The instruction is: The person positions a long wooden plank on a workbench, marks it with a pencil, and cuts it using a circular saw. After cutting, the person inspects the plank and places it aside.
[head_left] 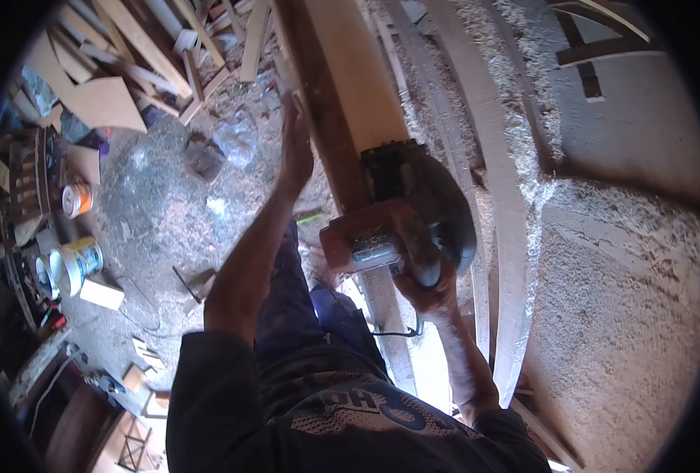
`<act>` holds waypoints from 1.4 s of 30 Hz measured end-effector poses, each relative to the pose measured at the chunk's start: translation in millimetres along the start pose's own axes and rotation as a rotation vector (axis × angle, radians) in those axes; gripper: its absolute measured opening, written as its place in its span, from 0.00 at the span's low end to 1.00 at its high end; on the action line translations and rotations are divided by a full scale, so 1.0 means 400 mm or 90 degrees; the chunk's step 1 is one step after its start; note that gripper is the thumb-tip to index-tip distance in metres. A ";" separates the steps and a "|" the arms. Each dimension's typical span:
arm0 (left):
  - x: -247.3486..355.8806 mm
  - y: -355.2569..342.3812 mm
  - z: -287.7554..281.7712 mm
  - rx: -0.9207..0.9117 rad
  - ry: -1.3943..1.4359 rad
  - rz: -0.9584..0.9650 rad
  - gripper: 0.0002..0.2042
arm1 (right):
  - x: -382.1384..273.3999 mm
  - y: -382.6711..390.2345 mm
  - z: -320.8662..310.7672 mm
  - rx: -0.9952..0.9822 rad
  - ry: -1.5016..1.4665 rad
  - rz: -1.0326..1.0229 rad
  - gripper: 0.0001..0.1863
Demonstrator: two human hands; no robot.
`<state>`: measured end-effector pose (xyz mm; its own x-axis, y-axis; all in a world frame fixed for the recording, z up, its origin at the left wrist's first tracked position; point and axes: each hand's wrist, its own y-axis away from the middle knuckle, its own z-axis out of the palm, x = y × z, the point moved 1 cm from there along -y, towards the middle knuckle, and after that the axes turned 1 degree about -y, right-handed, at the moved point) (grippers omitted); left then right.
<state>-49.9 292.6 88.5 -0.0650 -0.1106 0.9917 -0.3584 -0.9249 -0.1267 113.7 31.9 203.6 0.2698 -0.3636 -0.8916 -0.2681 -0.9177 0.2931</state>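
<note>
A long wooden plank (354, 71) runs away from me, with a darker brown face on its left side. On it rests a handheld circular saw with an orange motor body (365, 236) and a dark rounded housing (454, 205) on the right. My right hand (428, 288) is wrapped around the saw's rear handle. My left hand (296, 150) lies along the plank's left edge, its fingers stretched forward. What is under the saw is hidden.
Long pale boards (476, 102) strewn with shavings lie to the right of the plank. Offcuts (145, 47) lean in a heap at the far left. Buckets (78, 264) stand on the dusty floor at left. A dark cord (397, 333) trails below the saw.
</note>
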 end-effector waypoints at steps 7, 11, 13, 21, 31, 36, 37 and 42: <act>-0.144 -0.037 0.025 0.116 -0.083 -0.032 0.30 | 0.055 0.024 0.001 0.018 -0.084 0.054 0.20; -0.162 -0.028 0.036 0.134 -0.099 -0.010 0.30 | 0.037 0.008 0.012 0.039 -0.088 0.097 0.17; -0.164 -0.014 0.034 0.140 -0.099 0.010 0.30 | 0.006 -0.016 0.017 0.028 -0.072 0.093 0.15; -0.130 -0.024 0.033 0.133 -0.112 -0.024 0.28 | 0.003 -0.086 0.029 0.029 -0.097 0.089 0.14; -0.216 -0.021 0.027 0.051 -0.312 0.179 0.29 | -0.072 -0.217 0.037 -0.010 -0.019 -0.005 0.18; -0.205 -0.010 0.037 0.022 -0.302 0.158 0.29 | -0.106 -0.275 0.052 0.009 -0.025 0.000 0.12; -0.207 -0.016 0.039 0.019 -0.297 0.151 0.29 | -0.107 -0.286 0.055 0.008 -0.028 -0.003 0.12; -0.198 0.005 0.047 -0.001 -0.258 0.102 0.29 | -0.125 -0.335 0.070 0.018 -0.048 0.013 0.12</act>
<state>-28.1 292.6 10.0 0.2512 -0.3872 0.8871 -0.3755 -0.8837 -0.2793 110.4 177.7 199.3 0.1941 -0.3688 -0.9090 -0.2985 -0.9049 0.3034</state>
